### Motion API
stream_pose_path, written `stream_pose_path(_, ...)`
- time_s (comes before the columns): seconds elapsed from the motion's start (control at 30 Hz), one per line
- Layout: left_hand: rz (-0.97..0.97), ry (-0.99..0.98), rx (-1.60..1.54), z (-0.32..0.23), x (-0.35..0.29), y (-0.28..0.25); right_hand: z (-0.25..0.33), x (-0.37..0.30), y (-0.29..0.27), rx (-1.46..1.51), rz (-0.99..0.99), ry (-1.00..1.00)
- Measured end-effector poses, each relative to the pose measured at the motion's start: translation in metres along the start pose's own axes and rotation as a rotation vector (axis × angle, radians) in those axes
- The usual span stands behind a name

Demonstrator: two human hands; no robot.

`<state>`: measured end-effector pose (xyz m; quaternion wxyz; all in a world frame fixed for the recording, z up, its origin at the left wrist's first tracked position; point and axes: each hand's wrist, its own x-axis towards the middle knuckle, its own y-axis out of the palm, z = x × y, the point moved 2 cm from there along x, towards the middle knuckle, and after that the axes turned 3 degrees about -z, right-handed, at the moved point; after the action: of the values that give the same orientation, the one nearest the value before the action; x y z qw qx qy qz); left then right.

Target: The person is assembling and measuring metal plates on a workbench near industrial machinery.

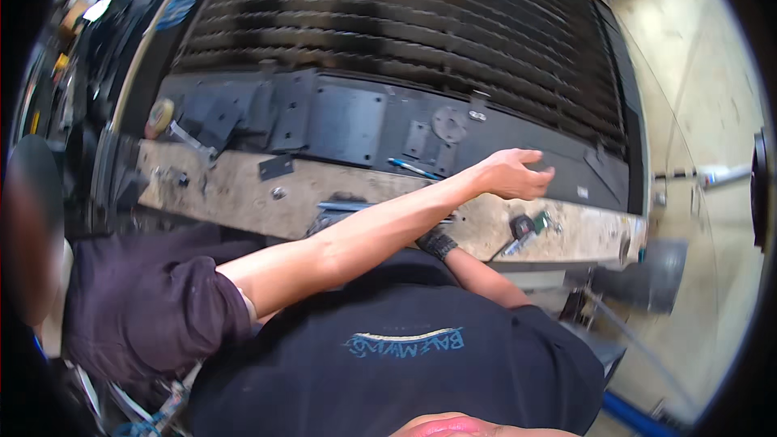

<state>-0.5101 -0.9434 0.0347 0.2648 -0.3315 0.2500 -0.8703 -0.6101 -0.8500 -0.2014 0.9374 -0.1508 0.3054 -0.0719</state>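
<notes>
A co-worker's bare forearm reaches from the left across in front of me, and their bare hand (pixel 518 176) hovers over the dark plate with fingers apart. My right hand (pixel 438 243), in a dark grey glove, is at the bench's near edge, its fingers mostly hidden behind that forearm. What looks like my left hand (pixel 321 220), also gloved, shows in part beside a blue-grey metal bar (pixel 344 205); its grip cannot be made out. Beyond the forearm lies a blue-and-white pen (pixel 413 168). Right of my right hand sit a black tape measure (pixel 521 226) and a silver tool (pixel 518 243).
Flat steel plates (pixel 349 123), some with holes, lie along the dark ledge near a round disc (pixel 449 124). Behind rises a slatted dark grating (pixel 364 24). A tape roll (pixel 159 117) is at the left, and small fittings (pixel 278 193) dot the worn bench top (pixel 235 186).
</notes>
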Motion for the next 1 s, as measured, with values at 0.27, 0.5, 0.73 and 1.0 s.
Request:
stream_pose_path(0.27,0.418,0.136,-0.198,-0.201,0.078,0.109,-0.099,-0.043,-0.01,0.583,-0.18,0.219)
stream_pose_path(0.5,0.713,0.257,-0.597,-0.259,0.13,0.113,-0.174,-0.074,0.004,1.041,-0.105,0.289)
stream_pose_path(0.73,0.605,0.122,-0.579,-0.284,0.102,0.174,-0.166,-0.008,0.047,1.355,0.122,0.321)
stream_pose_path(1.0,0.349,-0.233,-1.05,-0.242,0.088,0.169,-0.175,0.017,0.064,1.616,0.246,0.338)
